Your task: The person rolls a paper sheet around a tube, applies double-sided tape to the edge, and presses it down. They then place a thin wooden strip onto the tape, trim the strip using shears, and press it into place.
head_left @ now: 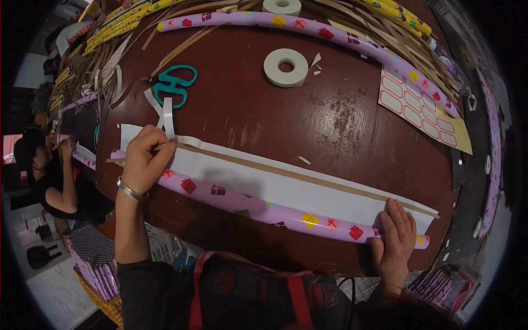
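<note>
A roll of pink gift wrap [253, 210] with a present pattern lies across the table in front of me, its white inner side [264, 181] partly unrolled. Along the sheet's far edge runs a narrow brown paper strip [286, 174]. My left hand [144, 159] is closed in a pinch at the strip's left part, and the strip's end pokes out past the wrist side. White curled strips [168, 121] lie by those fingertips. At the other end, my right hand [397, 234] rests with fingers stretched over the roll and sheet, fingertips touching the brown strip.
Teal scissors [173, 85] lie beyond my left hand. A white tape roll [285, 67], another pink roll [330, 34], a label sheet [421, 107] and heaped brown strips [118, 60] are farther back. A co-worker [52, 170] sits at left; baskets of rolls [99, 269] stand below.
</note>
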### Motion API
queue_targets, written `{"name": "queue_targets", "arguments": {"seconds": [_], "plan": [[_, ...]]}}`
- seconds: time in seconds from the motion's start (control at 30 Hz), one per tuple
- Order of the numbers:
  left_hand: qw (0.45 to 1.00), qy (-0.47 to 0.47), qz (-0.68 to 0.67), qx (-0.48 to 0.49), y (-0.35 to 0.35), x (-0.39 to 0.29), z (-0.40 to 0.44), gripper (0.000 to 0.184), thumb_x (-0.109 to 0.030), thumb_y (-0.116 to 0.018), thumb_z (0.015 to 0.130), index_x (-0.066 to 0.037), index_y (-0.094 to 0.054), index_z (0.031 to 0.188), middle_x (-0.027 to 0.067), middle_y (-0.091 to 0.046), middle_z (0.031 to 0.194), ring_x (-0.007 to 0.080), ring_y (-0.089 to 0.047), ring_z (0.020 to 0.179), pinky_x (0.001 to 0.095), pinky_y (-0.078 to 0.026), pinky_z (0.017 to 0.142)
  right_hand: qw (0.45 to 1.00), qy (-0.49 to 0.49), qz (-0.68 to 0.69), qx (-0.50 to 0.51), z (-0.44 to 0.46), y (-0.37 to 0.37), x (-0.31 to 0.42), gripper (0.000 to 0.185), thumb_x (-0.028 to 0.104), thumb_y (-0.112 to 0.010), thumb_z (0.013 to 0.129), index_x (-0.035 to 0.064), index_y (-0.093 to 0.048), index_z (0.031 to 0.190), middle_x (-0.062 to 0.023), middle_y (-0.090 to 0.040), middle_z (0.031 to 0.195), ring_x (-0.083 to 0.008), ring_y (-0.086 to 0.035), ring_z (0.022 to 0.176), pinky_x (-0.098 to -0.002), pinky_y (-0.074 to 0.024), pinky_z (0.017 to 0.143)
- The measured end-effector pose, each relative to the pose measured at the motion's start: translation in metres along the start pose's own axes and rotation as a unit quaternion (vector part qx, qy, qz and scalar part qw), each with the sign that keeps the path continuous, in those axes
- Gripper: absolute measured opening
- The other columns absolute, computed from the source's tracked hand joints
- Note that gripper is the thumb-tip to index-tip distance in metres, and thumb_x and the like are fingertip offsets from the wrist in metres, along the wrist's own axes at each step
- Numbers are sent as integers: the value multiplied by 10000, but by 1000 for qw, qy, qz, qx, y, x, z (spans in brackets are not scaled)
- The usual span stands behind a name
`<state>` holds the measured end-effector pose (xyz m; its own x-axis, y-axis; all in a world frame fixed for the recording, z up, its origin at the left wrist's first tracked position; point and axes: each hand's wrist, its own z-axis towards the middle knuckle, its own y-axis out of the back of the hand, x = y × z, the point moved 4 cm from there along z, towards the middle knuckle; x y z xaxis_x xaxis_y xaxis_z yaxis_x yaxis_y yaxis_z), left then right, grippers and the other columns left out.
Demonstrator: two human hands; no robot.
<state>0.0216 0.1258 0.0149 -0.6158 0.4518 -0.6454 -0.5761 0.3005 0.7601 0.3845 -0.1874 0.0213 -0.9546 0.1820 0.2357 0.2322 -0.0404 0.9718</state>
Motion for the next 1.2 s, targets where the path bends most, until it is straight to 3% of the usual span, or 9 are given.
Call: {"name": "queue_targets", "arguments": {"seconds": [0.63,0.87,0.97,1.1,1.17,1.2], "plan": [[998,-10,57,0,-2,-1,4,120,-42,-682,794,26,-592,753,77,-511,729,174,-504,626,291,-398,573,1000,6,-2,-15,2,1,1,455,401,-561,931,-9,-648,1108,-197,-580,1349,-378,-538,1266,-537,-368,1039],[991,-7,130,20,0,10,5,211,-58,-656,815,28,-490,717,118,-461,709,255,-470,635,343,-381,586,999,24,-5,-47,2,1,2,445,411,-682,847,46,-644,1097,-154,-588,1331,-326,-555,1243,-532,-403,988],[997,-45,63,1,-3,36,7,163,-28,-642,823,12,-486,798,85,-431,715,189,-456,654,295,-417,628,997,19,0,-72,0,2,4,446,423,-700,831,60,-636,1082,-140,-585,1317,-300,-556,1233,-534,-416,977],[999,16,22,16,-5,44,11,132,2,-607,812,4,-478,842,62,-453,775,161,-468,722,272,-426,675,995,20,-4,-94,-1,0,5,431,419,-683,853,61,-635,1087,-128,-594,1302,-290,-557,1231,-542,-424,972],[998,-44,30,-26,-8,35,14,147,-8,-619,773,1,-496,852,81,-481,796,186,-506,745,297,-444,685,996,20,0,-83,0,-1,7,419,422,-656,878,66,-638,1098,-116,-600,1305,-279,-555,1239,-559,-415,989],[991,-74,96,-61,-7,31,12,160,-15,-622,745,-5,-502,850,94,-493,811,220,-528,752,323,-457,688,996,18,-3,-88,1,0,7,419,422,-656,878,66,-638,1098,-116,-600,1305,-279,-555,1239,-559,-415,989]]}}
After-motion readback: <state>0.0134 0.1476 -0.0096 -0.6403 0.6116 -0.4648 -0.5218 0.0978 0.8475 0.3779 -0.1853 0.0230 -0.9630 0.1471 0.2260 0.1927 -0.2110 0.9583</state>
